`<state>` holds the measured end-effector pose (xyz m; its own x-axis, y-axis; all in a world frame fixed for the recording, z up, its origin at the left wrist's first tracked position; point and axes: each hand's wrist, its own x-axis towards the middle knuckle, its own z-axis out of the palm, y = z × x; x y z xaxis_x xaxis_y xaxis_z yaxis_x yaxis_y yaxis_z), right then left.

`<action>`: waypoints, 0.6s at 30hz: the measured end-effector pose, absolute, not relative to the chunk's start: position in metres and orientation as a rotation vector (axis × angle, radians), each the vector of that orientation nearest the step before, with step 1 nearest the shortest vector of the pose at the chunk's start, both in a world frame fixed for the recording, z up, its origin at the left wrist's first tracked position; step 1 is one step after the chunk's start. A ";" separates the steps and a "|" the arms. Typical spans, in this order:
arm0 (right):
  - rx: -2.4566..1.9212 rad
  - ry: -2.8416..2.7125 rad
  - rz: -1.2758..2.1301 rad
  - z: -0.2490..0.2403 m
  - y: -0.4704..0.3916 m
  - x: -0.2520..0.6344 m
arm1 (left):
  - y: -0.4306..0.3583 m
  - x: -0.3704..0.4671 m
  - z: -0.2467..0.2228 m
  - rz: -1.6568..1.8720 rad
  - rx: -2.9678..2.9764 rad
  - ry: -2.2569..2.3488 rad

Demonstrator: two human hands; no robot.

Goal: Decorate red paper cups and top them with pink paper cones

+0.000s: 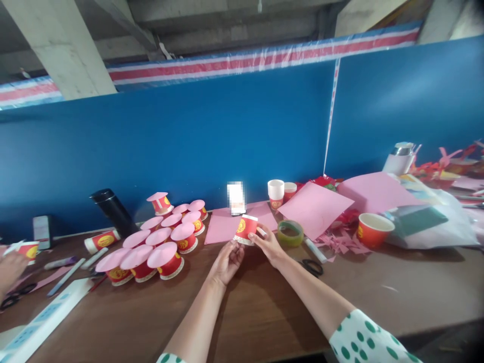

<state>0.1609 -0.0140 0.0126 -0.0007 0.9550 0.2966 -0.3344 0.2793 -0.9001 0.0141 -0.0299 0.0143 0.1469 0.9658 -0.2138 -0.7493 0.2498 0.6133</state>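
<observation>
Left of the tape roll point(293, 241), I see the right hand point(269, 247) pinching a red cup point(245, 230); the left hand point(227, 265), partly obscured, seems closed on its lower edge, presumably to steady it.

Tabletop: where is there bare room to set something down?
Bare tabletop shows right of the right forearm, in front of the orange cup, and between the power strip and left forearm. Crowded: left, pink-topped cups; beside the right hand, tape and pink paper.
</observation>
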 end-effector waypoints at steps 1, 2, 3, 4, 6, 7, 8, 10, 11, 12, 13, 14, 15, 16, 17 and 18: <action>-0.742 -1.116 1.146 0.012 -0.013 0.161 | -0.030 0.015 0.014 1.276 0.432 0.642; -0.770 -1.104 1.121 0.011 -0.012 0.161 | -0.031 0.016 0.013 1.269 0.469 0.643; -0.803 -1.088 1.093 0.011 -0.011 0.161 | -0.031 0.017 0.012 1.262 0.515 0.647; -0.835 -1.074 1.058 0.010 -0.010 0.160 | -0.031 0.018 0.011 1.255 0.565 0.655; -0.875 -1.066 0.977 0.009 -0.009 0.160 | -0.031 0.021 0.010 1.242 0.661 0.678; -0.886 -1.078 0.936 0.008 -0.008 0.161 | -0.031 0.022 0.010 1.239 0.694 0.688; -0.895 -1.101 0.897 0.007 -0.007 0.161 | -0.031 0.022 0.010 1.236 0.717 0.693; -0.916 -1.156 0.834 0.005 -0.007 0.161 | -0.031 0.023 0.010 1.231 0.742 0.694; -0.931 -1.179 0.810 0.004 -0.007 0.161 | -0.030 0.023 0.010 1.231 0.745 0.692; -0.944 -1.195 0.791 0.002 -0.006 0.161 | -0.030 0.023 0.010 1.230 0.742 0.692; -0.954 -1.205 0.778 0.001 -0.006 0.161 | -0.030 0.023 0.010 1.229 0.738 0.691; -0.960 -1.210 0.770 0.000 -0.006 0.160 | -0.030 0.023 0.010 1.227 0.735 0.691; -0.963 -1.211 0.768 -0.001 -0.006 0.160 | -0.030 0.023 0.010 1.226 0.731 0.689; -0.962 -1.210 0.770 -0.001 -0.006 0.160 | -0.030 0.023 0.010 1.224 0.727 0.686; -0.960 -1.207 0.774 -0.001 -0.007 0.159 | -0.031 0.022 0.010 1.222 0.723 0.683; -0.957 -1.203 0.780 -0.001 -0.007 0.159 | -0.031 0.022 0.011 1.220 0.719 0.680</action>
<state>0.1590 -0.0069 -0.0007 0.2032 0.8936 0.4003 -0.0007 0.4089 -0.9126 0.0223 -0.0306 0.0106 0.2099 0.9747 -0.0774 -0.5785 0.1876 0.7938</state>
